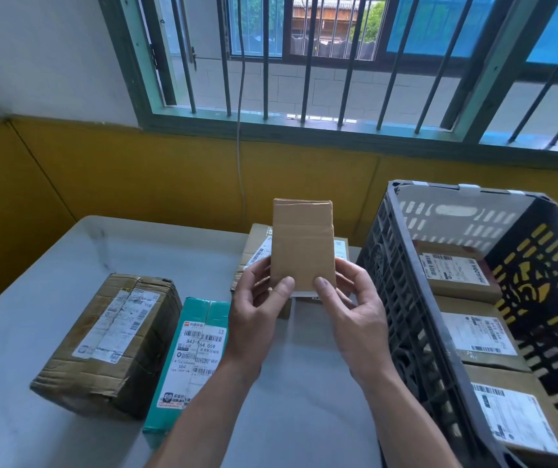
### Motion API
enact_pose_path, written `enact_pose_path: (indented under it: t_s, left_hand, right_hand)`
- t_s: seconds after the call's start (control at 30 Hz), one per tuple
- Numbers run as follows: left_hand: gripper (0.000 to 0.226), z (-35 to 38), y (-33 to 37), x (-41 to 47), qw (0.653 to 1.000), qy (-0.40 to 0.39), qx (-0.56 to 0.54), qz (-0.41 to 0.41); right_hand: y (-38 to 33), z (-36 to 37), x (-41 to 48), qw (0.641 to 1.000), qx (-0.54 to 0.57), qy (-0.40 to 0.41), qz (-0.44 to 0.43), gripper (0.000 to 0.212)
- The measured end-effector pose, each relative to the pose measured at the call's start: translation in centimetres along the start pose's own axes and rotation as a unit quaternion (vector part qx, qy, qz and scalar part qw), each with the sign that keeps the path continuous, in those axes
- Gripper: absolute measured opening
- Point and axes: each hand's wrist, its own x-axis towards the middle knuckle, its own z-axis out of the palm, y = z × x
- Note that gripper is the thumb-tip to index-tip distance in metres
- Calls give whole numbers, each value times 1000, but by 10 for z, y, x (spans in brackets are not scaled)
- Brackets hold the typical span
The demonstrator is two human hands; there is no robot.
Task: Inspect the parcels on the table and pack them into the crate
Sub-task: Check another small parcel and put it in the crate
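Observation:
A small flat brown cardboard parcel (302, 241) is held upright above the white table (48, 319). My left hand (257, 312) pinches its lower left corner and my right hand (355, 312) pinches its lower right corner, thumbs on the near face. The black plastic crate (406, 298) stands on the right and holds three labelled brown parcels in a row (453, 271). On the table lie a taped brown box (109, 339), a teal parcel (193, 359) with a label, and another brown parcel (257, 244) partly hidden behind the held one.
A yellow wall (136, 184) and a barred window (321, 62) lie beyond the table's far edge. A thin cable (240, 146) hangs down the wall behind the table. The crate takes up the table's right side.

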Motion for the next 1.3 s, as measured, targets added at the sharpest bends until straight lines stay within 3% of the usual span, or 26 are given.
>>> enact_pose_path:
  t_s: [0.23, 0.5, 0.83, 1.03, 1.3]
  left_hand:
    - [58, -1, -1, -1, 1000, 6, -5, 20]
    - [41, -1, -1, 4, 999, -2, 0, 32]
    - [45, -1, -3, 4, 999, 9, 3, 41]
    - [35, 4, 0, 3, 999, 26, -8, 33]
    - [46, 5, 7, -1, 999, -6, -5, 45]
  right_hand:
    - [-4, 0, -1, 1000, -13, -1, -10, 43]
    - [3, 1, 1, 999, -32, 29, -8, 28]
    - [2, -2, 8, 999, -27, 32, -15, 23]
    - [-2, 2, 5, 1000, 10, -16, -17, 47]
    - [2, 2, 4, 1000, 15, 11, 0, 39]
